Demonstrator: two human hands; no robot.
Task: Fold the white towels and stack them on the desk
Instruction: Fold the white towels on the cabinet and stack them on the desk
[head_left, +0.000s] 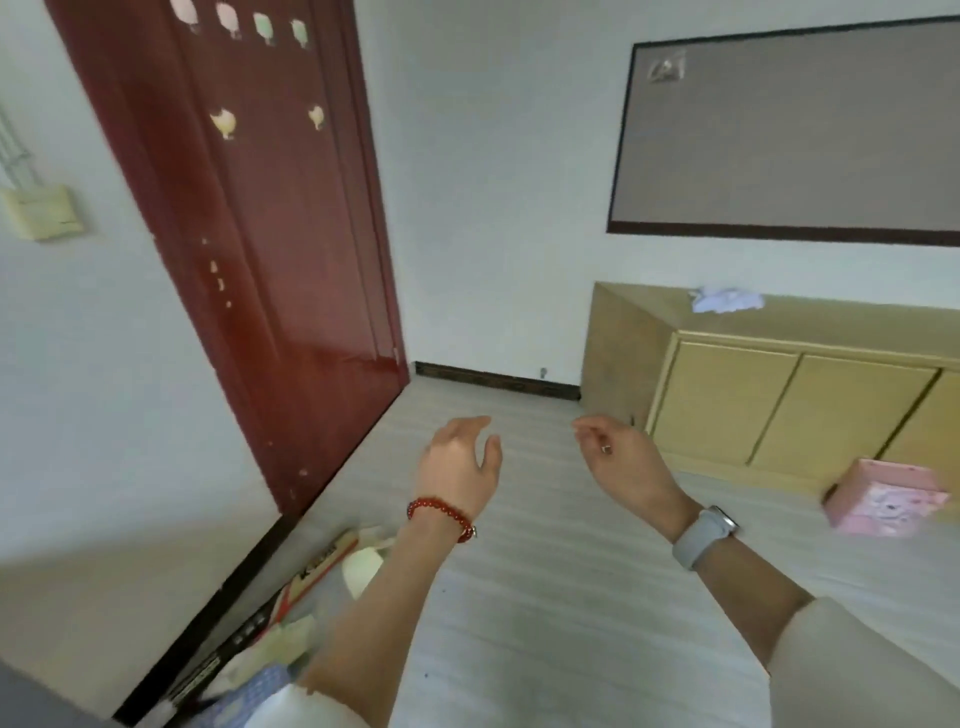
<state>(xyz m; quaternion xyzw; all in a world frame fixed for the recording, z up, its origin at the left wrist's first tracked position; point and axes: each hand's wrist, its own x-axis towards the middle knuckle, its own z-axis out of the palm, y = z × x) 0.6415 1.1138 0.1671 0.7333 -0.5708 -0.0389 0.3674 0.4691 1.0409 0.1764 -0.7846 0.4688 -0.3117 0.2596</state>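
Note:
Both my hands are raised in front of me over the pale floor, and neither holds anything. My left hand (460, 462), with a red bead bracelet on the wrist, has relaxed, slightly curved fingers. My right hand (621, 460), with a grey watch on the wrist, has loosely curled fingers, palm facing left. A crumpled white cloth (727, 300) lies on top of the low yellow wooden cabinet (789, 395) at the far right, well beyond both hands. No desk is in view.
A dark red door (260, 234) stands at the left. A pink box (883, 499) sits at the right edge. Papers, a white bowl-like object (363, 569) and other clutter lie along the wall at the lower left. A framed board (795, 135) hangs above the cabinet.

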